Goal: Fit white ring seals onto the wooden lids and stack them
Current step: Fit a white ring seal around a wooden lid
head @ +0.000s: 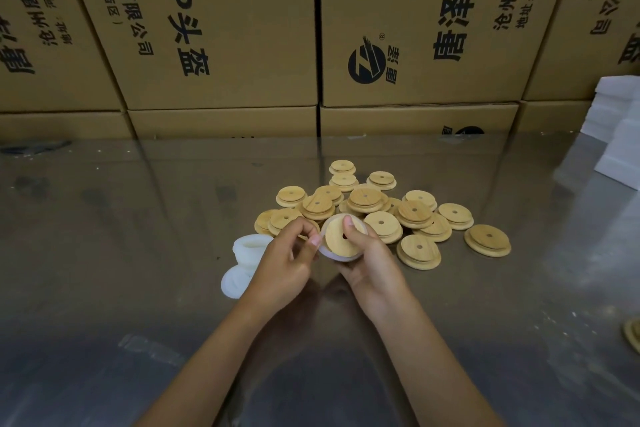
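A person's right hand [367,250] holds one wooden lid [341,239], thumb curled over its face, while the left hand [294,253] pinches a white ring seal [327,253] onto the lid's rim. The fitting looks midway; the next move probably calls for working the seal round. Beyond the grip lie roughly twenty loose lids [381,211]; left of it sits a heap of seals [247,250], too clumped to count.

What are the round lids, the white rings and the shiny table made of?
The lids look like light wood, perhaps bamboo: pale tan with faint grain and a matte finish. The white rings look like soft rubber or silicone: milky and slightly see-through, though softness can't be confirmed. The table seems to be polished metal, since it mirrors the cardboard boxes behind.
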The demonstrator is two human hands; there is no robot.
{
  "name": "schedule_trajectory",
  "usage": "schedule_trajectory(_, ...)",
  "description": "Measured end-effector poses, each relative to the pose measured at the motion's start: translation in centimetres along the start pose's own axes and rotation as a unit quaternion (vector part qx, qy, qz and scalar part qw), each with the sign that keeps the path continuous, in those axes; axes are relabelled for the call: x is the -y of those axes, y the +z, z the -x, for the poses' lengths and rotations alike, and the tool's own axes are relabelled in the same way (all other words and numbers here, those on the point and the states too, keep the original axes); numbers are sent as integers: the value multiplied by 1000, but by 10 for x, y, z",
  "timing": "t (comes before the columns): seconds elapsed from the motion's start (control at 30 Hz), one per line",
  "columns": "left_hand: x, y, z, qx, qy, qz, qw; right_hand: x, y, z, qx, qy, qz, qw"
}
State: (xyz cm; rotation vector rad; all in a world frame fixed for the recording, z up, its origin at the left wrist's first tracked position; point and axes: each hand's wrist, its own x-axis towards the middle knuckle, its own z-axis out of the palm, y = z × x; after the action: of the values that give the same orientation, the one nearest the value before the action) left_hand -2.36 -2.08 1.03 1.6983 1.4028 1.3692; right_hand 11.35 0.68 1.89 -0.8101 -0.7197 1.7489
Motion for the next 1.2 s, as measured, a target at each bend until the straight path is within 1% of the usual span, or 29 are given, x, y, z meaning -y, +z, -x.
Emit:
schedule_trajectory(0.17, -3, 2, 2, 13, -4, 8, 1000, 2, -1, 0, -6, 9, -36, 999)
schedule_trajectory(0.37, -5, 2, 0, -4, -42, 54, 998, 1, 0, 1, 8, 8, -38, 999)
schedule_trajectory(0.47, -6, 1, -1, -16, -53, 70, 996, 0, 1, 3, 21, 6, -21, 1000)
schedule_trajectory(0.7, -4, 7, 3, -27, -52, 55, 997, 1, 1, 3, 34, -3, 29, 999)
schedule_trajectory(0.87, -4, 10, 4, -61, -68, 73, 993, 2, 1, 4, 39, -2, 47, 998)
schedule_trajectory(1.0, -3, 12, 4, -106, -69, 83, 988, 2, 0, 4, 27, 11, 36, 999)
schedule_trajectory(1.13, -3, 10, 3, -150, -86, 97, 980, 1, 2, 5, 23, 9, 85, 996)
schedule_trajectory(1.2, -4, 10, 3, -155, -97, 110, 977, 0, 3, 6, 28, 6, 94, 995)
